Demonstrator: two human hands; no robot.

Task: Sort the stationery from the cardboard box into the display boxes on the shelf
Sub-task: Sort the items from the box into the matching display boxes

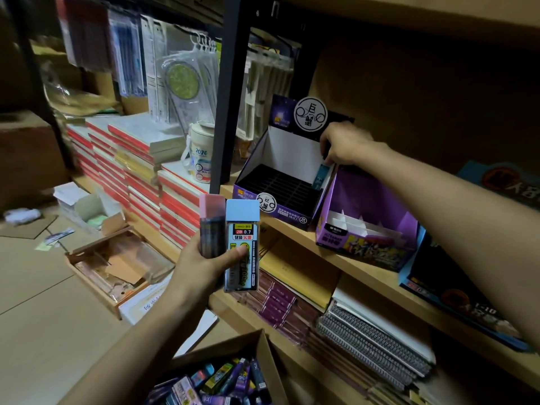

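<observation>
My left hand (204,264) grips two pencil-lead cases upright: a blue-capped one (242,244) marked 2B 0.7 and a pink-capped one (211,226) behind it. My right hand (344,144) reaches to the back right corner of the purple display box (257,171) on the shelf, fingers pinching a teal lead case (320,176) that stands in the box's black grid. A second purple display box (368,247) with white dividers sits right beside it. The cardboard box (260,346) at the bottom holds several loose cases.
A black shelf post (230,89) rises just left of the display box. Stacked red-edged notebooks (140,176) and a white mug (200,156) fill the left. Spiral notebooks (371,343) lie on the lower shelf. Open cartons (117,264) sit on the floor.
</observation>
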